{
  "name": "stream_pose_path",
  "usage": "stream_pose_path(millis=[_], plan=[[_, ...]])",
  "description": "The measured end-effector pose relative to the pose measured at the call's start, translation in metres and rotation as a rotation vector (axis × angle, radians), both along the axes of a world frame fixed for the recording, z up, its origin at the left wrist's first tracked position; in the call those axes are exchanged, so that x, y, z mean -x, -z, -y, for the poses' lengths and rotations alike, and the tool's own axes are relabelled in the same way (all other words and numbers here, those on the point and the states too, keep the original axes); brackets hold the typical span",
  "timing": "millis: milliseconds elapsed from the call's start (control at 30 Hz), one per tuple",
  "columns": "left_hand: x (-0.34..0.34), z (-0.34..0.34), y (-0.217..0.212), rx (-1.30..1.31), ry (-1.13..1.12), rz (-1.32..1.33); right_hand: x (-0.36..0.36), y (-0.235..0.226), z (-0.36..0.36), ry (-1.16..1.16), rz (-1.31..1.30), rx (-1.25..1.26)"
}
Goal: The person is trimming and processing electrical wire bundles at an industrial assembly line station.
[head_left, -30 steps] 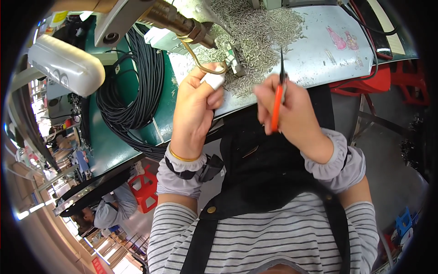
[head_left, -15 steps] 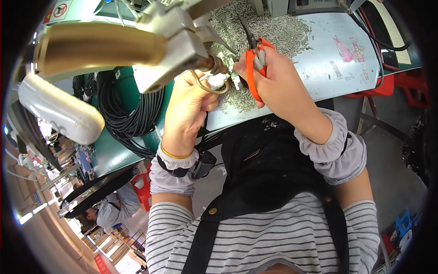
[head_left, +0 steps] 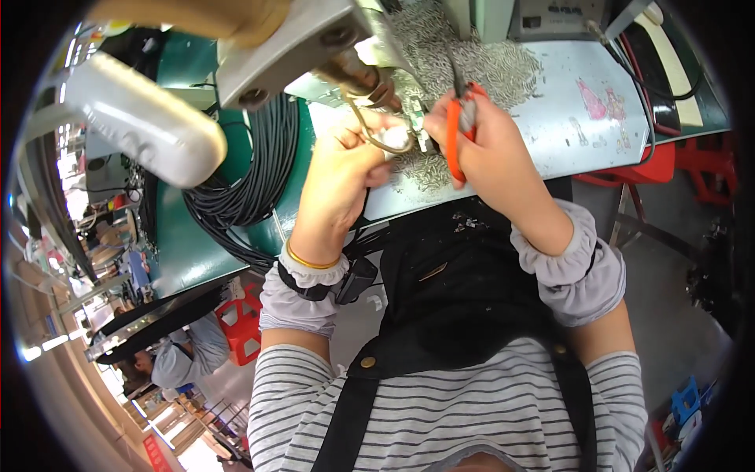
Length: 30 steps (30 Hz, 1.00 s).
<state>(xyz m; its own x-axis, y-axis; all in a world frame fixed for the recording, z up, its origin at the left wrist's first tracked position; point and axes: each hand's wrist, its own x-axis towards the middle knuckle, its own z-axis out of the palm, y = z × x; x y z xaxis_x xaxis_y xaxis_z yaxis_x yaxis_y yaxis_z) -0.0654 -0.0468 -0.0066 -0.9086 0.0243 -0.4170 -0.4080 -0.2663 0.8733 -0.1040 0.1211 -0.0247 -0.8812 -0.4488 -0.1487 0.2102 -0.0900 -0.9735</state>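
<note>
My left hand (head_left: 346, 169) is closed around a small white part that it holds up by the brass hook (head_left: 383, 138) hanging from the grey machine head (head_left: 307, 43). My right hand (head_left: 491, 157) grips orange-handled cutters (head_left: 456, 130), whose dark blades point up toward the machine. The two hands nearly touch over the pale worktable (head_left: 566, 118). A heap of small metal pieces (head_left: 480, 67) lies just behind them.
A coil of black cable (head_left: 259, 181) lies on the green bench (head_left: 185, 252) to the left. A white lamp arm (head_left: 141, 118) juts in at upper left. Red stools (head_left: 657, 169) stand right of the table. Another person (head_left: 185, 358) sits at lower left.
Both hands rose toward the machine head. The right hand swung the orange cutters from pointing down near the table edge up to beside the hook and left hand.
</note>
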Motion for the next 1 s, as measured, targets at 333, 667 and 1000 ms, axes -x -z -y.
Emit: stream_pose_path(millis=[333, 667, 1000], plan=[[-0.043, 0.093, -0.009, 1.265, -0.545, -0.51, -0.059, -0.009, -0.042, 0.104, -0.015, 0.1], [-0.168, 0.176, 0.054, 0.636, -1.195, -0.289, -0.089, 0.032, -0.043, -0.247, -0.019, -0.15], [-0.116, 0.077, 0.035, 0.307, -1.105, -0.187, -0.093, 0.027, -0.039, -0.297, 0.041, -0.151]])
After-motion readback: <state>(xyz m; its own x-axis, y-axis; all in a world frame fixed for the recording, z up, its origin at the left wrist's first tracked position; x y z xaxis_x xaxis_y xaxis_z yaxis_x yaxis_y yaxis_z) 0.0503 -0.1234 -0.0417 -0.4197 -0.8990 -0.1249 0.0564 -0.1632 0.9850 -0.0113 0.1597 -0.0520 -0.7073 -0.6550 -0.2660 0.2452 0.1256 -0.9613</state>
